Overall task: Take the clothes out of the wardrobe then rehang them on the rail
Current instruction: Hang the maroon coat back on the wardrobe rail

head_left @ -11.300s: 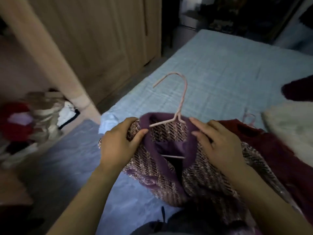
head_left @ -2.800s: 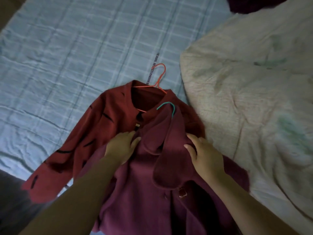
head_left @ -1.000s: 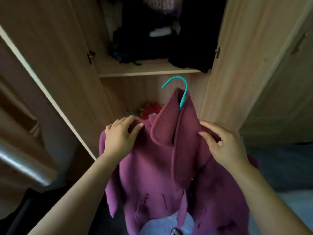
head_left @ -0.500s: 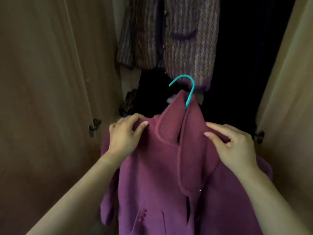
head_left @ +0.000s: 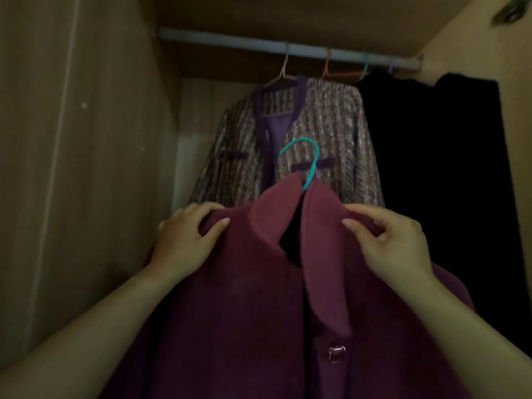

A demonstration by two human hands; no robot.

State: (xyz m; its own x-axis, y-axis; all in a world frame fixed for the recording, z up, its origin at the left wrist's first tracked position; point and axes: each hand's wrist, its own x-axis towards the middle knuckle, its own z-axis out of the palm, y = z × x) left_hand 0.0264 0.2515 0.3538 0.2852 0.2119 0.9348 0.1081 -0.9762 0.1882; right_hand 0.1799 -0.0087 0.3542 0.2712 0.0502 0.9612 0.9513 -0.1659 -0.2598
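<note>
I hold a plum-coloured coat (head_left: 259,312) upright in front of the open wardrobe. My left hand (head_left: 184,240) grips its left shoulder and my right hand (head_left: 391,243) grips its right shoulder. A teal hanger hook (head_left: 309,159) sticks up out of the collar, well below the grey rail (head_left: 230,40) that runs across the top of the wardrobe. A striped tweed jacket with purple trim (head_left: 316,145) hangs on the rail behind the coat, on a pink hanger (head_left: 283,70).
An orange hanger (head_left: 339,72) and a teal hanger (head_left: 365,66) hang on the rail to the right, with dark clothes (head_left: 431,168) below them. The wooden wardrobe side panel (head_left: 72,154) stands close on the left, and a door (head_left: 518,139) stands on the right.
The coat has risen in both hands and my view has tilted up, so the rail and the hanger tops now show. Both hands keep their grip on the shoulders.
</note>
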